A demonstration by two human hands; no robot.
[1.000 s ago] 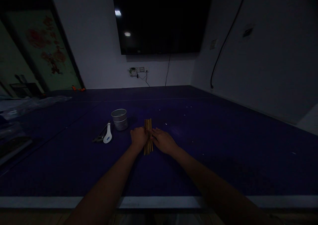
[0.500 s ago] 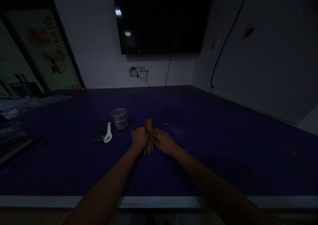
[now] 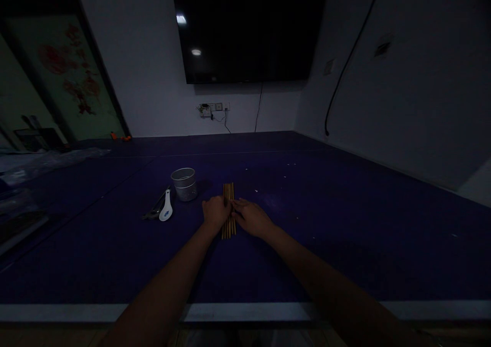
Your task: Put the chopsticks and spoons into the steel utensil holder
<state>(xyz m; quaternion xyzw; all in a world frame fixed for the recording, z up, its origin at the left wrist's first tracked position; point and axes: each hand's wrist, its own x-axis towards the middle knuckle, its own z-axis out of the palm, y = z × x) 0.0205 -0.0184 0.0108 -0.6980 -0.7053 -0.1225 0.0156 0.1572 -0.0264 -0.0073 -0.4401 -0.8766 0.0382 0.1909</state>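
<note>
Basically, both hands are at the bundle of thin sticks (image 3: 229,228), which lies flat on the purple tabletop (image 3: 268,265), in front of the person and between the two hands. Sticks run roughly away from the body, side by side, far and near ends both visible past the hands. Left hand (image 3: 216,211) covers the middle from the left, fingers curled over; fingertips are hidden, so can't tell if they pinch anything. Right hand (image 3: 253,218) comes in from the right, fingers mostly together and reaching toward the sticks, thumb below them; too dark to say whether it grips or just touches. My read: contact from two sides near mid-length keeps round sticks from rolling or fanning out, and the flat surface carries the weight. Near ends look slightly uneven, so the pack probably isn't squeezed hard. Metal cup (image 3: 185,187) stands upright, left of the sticks and a bit farther out, mouth up, near the left hand but apart from it. White spoon (image 3: 166,212) lies left of the cup, handle pointing away, right beside a dark metal tool (image 3: 155,210); exact type unclear. Both sit outside the hands' working space, likely why nothing snags there.
</note>
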